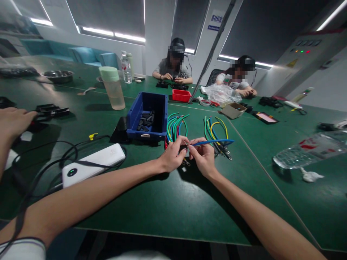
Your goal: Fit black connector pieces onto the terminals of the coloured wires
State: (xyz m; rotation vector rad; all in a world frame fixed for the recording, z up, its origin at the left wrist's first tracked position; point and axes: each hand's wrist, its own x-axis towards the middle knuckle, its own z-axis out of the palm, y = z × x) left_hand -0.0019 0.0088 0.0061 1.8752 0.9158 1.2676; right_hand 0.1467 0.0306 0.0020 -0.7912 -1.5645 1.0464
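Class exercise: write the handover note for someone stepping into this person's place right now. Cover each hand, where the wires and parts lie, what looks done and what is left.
Left hand and right hand: together pinching one end of a blue wire above the green table.
Two wire bundles lie just beyond the hands; a blue bin of black parts sits behind them.
Done: cannot tell.
Left: the bundled wires lie untouched.

A white wall sign far behind the green table carries blue Chinese characters, too small to read.
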